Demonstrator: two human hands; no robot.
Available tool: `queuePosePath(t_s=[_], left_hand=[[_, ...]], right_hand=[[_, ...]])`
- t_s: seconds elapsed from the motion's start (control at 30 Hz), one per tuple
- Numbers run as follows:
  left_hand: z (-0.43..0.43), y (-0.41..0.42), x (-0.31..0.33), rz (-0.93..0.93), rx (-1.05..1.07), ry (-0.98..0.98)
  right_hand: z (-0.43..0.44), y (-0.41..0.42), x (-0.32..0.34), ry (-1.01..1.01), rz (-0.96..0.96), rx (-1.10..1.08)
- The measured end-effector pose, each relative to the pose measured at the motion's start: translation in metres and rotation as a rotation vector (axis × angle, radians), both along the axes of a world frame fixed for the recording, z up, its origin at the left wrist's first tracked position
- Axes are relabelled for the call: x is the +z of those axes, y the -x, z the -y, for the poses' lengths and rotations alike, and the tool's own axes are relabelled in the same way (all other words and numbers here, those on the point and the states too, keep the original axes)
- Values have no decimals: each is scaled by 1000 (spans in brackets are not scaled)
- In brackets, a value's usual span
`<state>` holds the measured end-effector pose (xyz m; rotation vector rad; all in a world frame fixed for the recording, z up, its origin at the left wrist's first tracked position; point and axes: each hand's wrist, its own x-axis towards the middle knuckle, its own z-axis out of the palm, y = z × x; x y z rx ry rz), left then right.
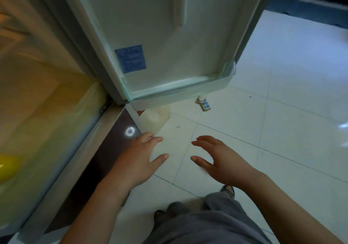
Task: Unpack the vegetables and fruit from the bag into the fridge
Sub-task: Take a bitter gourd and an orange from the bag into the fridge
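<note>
The fridge stands open on the left, its lit interior (pixel 37 97) glowing yellow. A yellow round fruit (pixel 7 166) lies low inside at the far left edge. The fridge door (pixel 169 36) swings out ahead of me, and its bottom door shelf (pixel 180 87) holds nothing that I can see. My left hand (pixel 139 159) and my right hand (pixel 224 161) hover over the floor in front of the fridge, palms facing each other, fingers spread, holding nothing. No bag is in view.
A whitish plastic jug (pixel 156 119) stands on the pale tiled floor (pixel 282 121) under the door. A power strip (pixel 204 103) lies just beyond it. The fridge's dark lower front (pixel 98 164) runs beside my left arm. My grey trousers and sandals show below.
</note>
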<state>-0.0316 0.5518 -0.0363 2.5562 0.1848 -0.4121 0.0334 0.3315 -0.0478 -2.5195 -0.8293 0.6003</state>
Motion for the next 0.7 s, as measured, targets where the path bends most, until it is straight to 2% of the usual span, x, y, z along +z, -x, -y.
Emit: queuePosePath(t_s=[0.27,0.5,0.6,0.7], left_hand=[[143,-99,-10,-42,-195,-60],[326,-212,-8,-8,-452,-40],[368,-245,6,2,-444,23],[378,-271,13,-1,-423,34]], right_hand=[[138,-57,-2,7,-55,-90],[314,-123,6,85,-20,-353],[361,-142,13,65,-53,-425],[382,-173,14,42,-73,-404]])
